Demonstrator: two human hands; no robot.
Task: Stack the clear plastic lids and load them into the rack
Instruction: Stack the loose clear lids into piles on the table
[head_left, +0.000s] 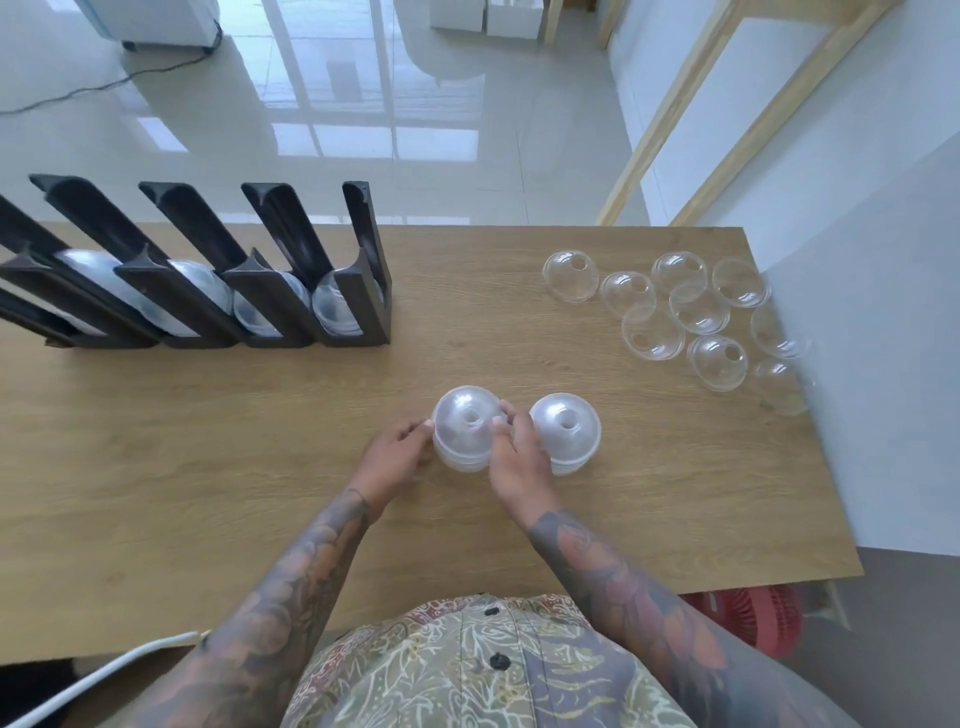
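Head view, lid stack (466, 427) between left hand (396, 458), right hand (515, 457) grips

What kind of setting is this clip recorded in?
Probably a staged indoor workroom rather than a café: a bare wooden table on a glossy tiled floor, holding only a black lid rack and loose dome lids.

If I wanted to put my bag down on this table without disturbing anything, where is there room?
The widest bare wood lies between the black rack and the loose lids, beyond the two stacks. The near-left stretch, in front of the rack and left of the left hand, is bare too. The far-right corner is crowded with loose lids, and the centre is taken by both hands.
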